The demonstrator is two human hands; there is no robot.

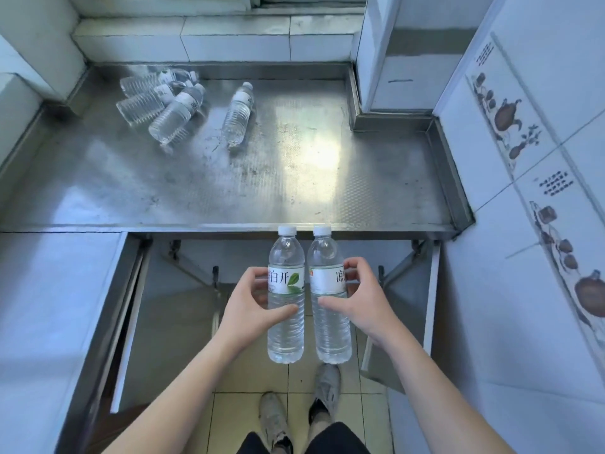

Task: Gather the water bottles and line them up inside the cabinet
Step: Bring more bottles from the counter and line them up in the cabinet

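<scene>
My left hand (252, 303) grips a clear water bottle (285, 335) with a white cap and a leaf label. My right hand (357, 298) grips a second bottle (330, 335) of the same kind. Both bottles are upright, side by side, in front of the open cabinet (183, 290) under the steel counter. On the steel counter (294, 178) lie several more bottles: a pile (163, 99) at the back left and a single bottle (238, 114) to its right.
The cabinet's doors stand open on the left (131, 309) and right (432, 290). A tiled wall with teapot pictures (540, 191) rises on the right. My feet in grey shoes (301, 407) stand on the tiled floor. A white pillar (393, 60) stands at the counter's back right.
</scene>
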